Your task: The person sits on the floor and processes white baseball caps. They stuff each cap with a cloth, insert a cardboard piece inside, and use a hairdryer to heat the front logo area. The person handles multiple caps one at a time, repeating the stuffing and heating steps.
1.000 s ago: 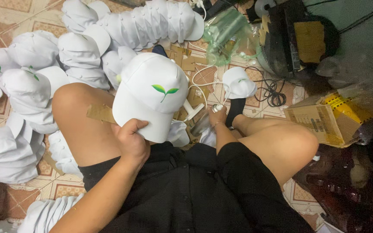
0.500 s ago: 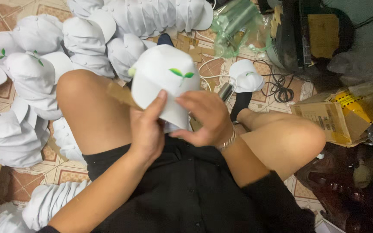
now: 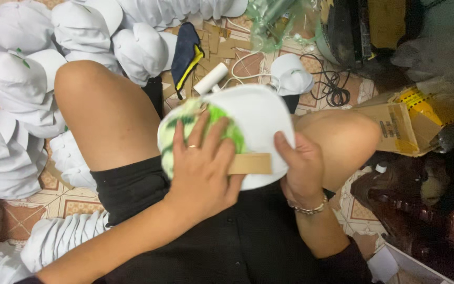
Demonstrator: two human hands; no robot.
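A white cap lies upside down in the lap at centre. The left hand presses spread fingers into its green-patterned inside; the right hand grips its rim at 3 o'clock, thumb on a cardboard strip. Stacked white caps cover the patterned tile floor from 9 to 12 o'clock; a cardboard box sits at 2 o'clock.

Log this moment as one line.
left hand: pressed on white cap | right hand: grips cap edge | cardboard strip between hands | cap on lap
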